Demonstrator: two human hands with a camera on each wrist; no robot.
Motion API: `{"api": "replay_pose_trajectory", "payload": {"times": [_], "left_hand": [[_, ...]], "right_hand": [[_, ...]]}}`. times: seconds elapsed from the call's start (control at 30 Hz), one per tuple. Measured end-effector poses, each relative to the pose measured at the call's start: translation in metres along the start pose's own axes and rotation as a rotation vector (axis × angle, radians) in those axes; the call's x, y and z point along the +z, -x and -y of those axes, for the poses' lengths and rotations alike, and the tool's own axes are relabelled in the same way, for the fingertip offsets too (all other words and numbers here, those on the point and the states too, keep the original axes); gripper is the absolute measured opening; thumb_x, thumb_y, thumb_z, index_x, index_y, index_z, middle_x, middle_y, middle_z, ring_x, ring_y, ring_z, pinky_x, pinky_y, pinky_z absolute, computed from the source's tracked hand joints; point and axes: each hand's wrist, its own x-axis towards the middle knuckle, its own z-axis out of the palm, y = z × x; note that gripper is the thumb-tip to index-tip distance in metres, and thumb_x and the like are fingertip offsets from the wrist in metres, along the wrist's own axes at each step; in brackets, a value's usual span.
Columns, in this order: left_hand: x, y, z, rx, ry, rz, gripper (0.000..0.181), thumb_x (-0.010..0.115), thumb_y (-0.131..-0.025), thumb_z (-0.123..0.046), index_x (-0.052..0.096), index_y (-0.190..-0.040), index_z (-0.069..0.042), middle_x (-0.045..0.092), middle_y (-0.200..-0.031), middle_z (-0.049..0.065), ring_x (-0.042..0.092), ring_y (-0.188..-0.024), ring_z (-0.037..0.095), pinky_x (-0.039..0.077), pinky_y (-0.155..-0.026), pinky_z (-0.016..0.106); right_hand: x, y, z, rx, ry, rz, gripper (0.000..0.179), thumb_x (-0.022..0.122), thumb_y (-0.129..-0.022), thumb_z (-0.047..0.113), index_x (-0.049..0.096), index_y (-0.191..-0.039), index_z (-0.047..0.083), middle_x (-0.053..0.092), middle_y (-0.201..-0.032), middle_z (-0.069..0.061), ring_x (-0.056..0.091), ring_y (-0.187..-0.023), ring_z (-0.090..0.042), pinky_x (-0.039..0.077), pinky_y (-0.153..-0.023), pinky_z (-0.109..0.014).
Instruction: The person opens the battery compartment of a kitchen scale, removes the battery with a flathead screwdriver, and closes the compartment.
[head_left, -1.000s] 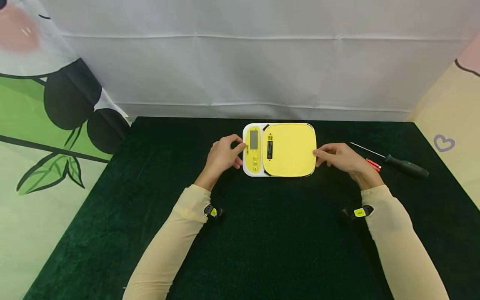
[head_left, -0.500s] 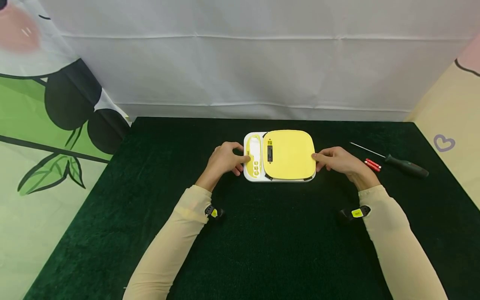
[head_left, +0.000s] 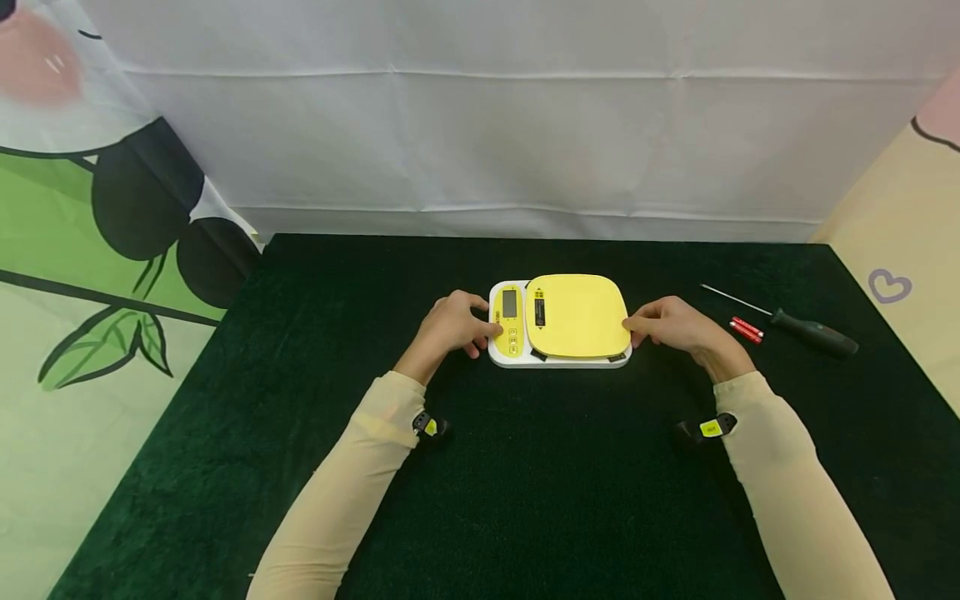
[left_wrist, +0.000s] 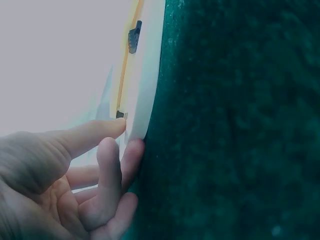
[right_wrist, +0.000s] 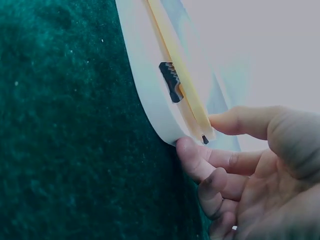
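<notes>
A yellow and white kitchen scale (head_left: 583,321) lies low over the green cloth, with its display panel on the left and its yellow weighing plate on the right. My left hand (head_left: 452,325) grips its left end, thumb on top by the buttons and other fingers at the side. At the opposite end my right hand (head_left: 672,322) pinches the edge, the thumb against the yellow plate. Both wrist views show the white base (left_wrist: 150,75) close to the cloth. Black pieces (right_wrist: 171,81) show in the gap under the plate.
Two red batteries (head_left: 747,329) lie side by side to the right of my right hand. Beyond them is a screwdriver (head_left: 813,331) with a dark handle, its shaft pointing back left. Green cloth (head_left: 555,483) covers the table, and a white curtain (head_left: 480,125) hangs behind.
Both hands have brought the scale toward me and lower, and it has tipped from facing me to nearly flat. The batteries and screwdriver have stayed put.
</notes>
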Motion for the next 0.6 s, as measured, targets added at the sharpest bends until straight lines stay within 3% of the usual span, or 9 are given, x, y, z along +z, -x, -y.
{"api": "replay_pose_trajectory", "payload": {"times": [0.3,0.6], "left_hand": [[0.0,-0.003,0.002,-0.017,-0.032,0.005,0.058,0.074,-0.087,-0.032,0.054,-0.138,-0.014,0.072,-0.081,0.004,0.066,-0.059,0.017,0.052,-0.057,0.026],[-0.015,-0.004,0.006,0.049,-0.115,0.076,0.055,0.068,-0.093,-0.031,0.05,-0.142,-0.016,0.071,-0.09,0.005,0.064,-0.066,0.019,0.049,-0.063,0.028]], "right_hand": [[0.003,0.0,-0.001,0.001,0.029,-0.011,0.04,0.053,-0.099,0.03,0.064,-0.115,-0.004,0.063,-0.105,-0.016,0.049,-0.104,-0.031,0.044,-0.085,-0.038],[0.005,0.009,0.004,-0.014,0.049,-0.035,0.038,0.053,-0.097,0.025,0.062,-0.12,-0.003,0.064,-0.108,-0.018,0.05,-0.104,-0.032,0.045,-0.09,-0.045]]}}
